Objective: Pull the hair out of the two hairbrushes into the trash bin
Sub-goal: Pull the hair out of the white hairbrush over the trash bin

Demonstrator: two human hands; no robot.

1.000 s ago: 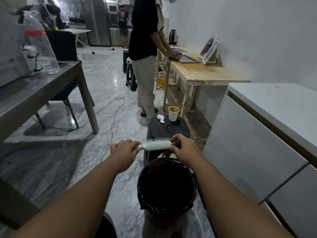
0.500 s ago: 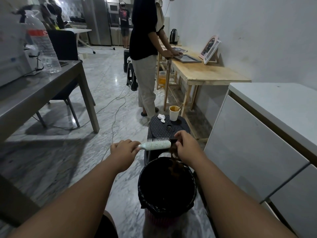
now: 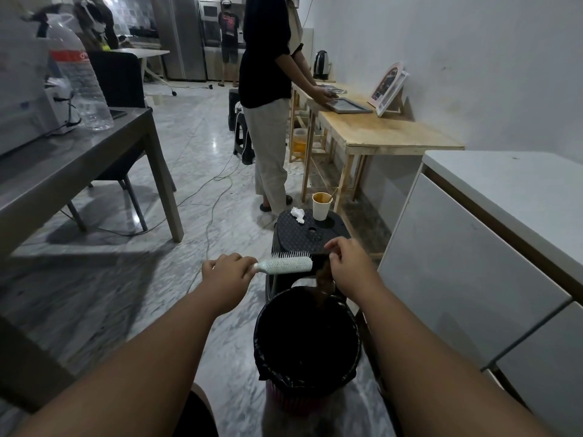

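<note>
hairbrush – white plastic, rounded long head, short stiff bristles pointing up – is held level just past the far rim of the bin. left hand is fisted round the handle, prob to keep the head steady over the opening so loose bits fall in. right hand sits at the brush tip, fingers pinched on a brown hair clump; it's soft, wispy, hanging down w/ its tail reaching the bin mouth. looks like the pull-off step on this brush, nearly ready to drop. 2nd brush not in view.

bin is round w/ a black crinkly liner, pinkish ribbed wall at the base, stood on marble floor betw. the arms. just behind it a black textured stool carries a paper cup + crumpled tissue. white cabinet to the right.
</note>
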